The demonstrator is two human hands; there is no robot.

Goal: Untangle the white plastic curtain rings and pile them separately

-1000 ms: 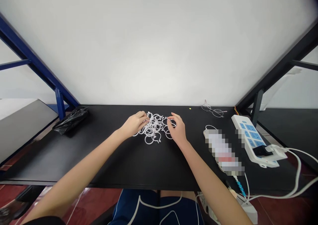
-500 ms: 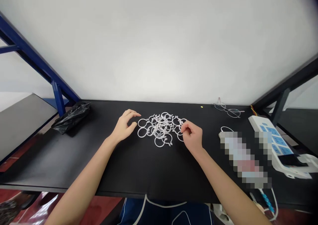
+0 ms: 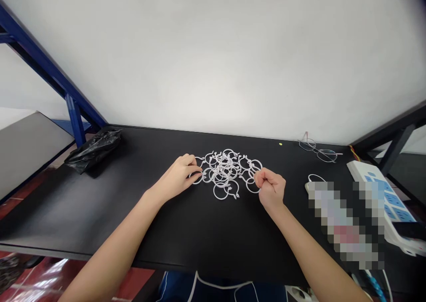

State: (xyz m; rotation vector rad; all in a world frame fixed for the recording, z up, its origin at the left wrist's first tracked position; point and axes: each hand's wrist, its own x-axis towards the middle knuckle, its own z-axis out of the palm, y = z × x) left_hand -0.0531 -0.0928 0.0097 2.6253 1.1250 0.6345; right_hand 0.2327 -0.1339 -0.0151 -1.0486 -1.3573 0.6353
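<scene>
A heap of several white plastic rings [image 3: 227,171] lies on the black table [image 3: 186,231], near its middle. My left hand [image 3: 181,177] rests at the heap's left edge, fingertips pinched on a ring there. At the heap's right edge my right hand [image 3: 271,187] is curled into a loose fist, its thumb and fingers closed on a ring at the lower right of the pile.
A crumpled black plastic bag [image 3: 93,149] lies at the far left. Wire-framed glasses [image 3: 317,150] sit at the back right. A blurred-out object [image 3: 344,224] and a white and blue power strip [image 3: 386,200] occupy the right side. A white wall stands behind.
My left hand, open beside the heap half a second ago, has closed on a ring at the left edge. My right hand has curled tighter at the right. The view has shifted left.
</scene>
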